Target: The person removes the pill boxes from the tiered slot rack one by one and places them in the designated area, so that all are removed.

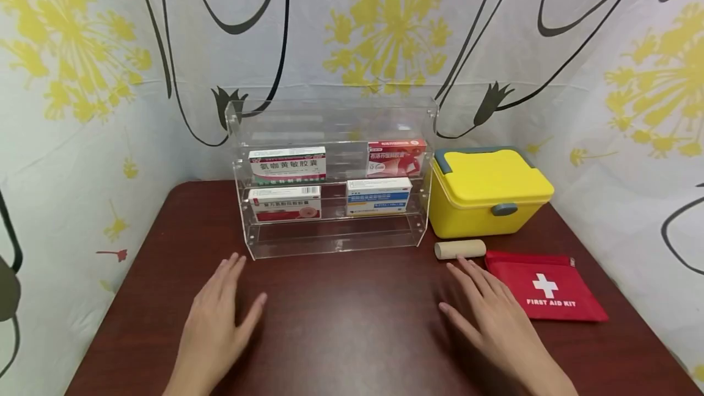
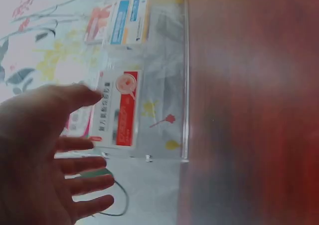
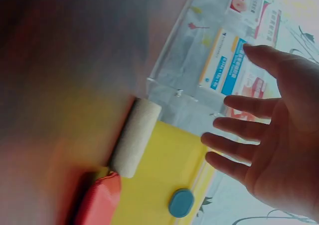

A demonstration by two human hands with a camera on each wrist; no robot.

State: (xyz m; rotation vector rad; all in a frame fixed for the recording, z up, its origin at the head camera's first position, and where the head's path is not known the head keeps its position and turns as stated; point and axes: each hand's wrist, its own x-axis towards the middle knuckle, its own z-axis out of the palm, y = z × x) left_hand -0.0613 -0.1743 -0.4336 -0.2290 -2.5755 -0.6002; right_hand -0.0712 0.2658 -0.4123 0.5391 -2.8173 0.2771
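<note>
My left hand is over the table's near left, fingers extended, thumb spread, holding nothing. The right hand has the same relaxed spread, its fingertips close to a beige roll and a red first aid pouch. Beyond both hands stands a clear acrylic rack. On its upper tier sit a green-and-white medicine box at left and a red medicine box at right. Below them are a white-and-red medicine box and a white-and-blue medicine box. In the left wrist view, the white-and-red box shows beyond the thumb.
A yellow lidded case with a grey-blue latch stands right of the rack. The dark red-brown table backs onto a flower-patterned cloth, which also hangs along both sides. The roll lies just in front of the case.
</note>
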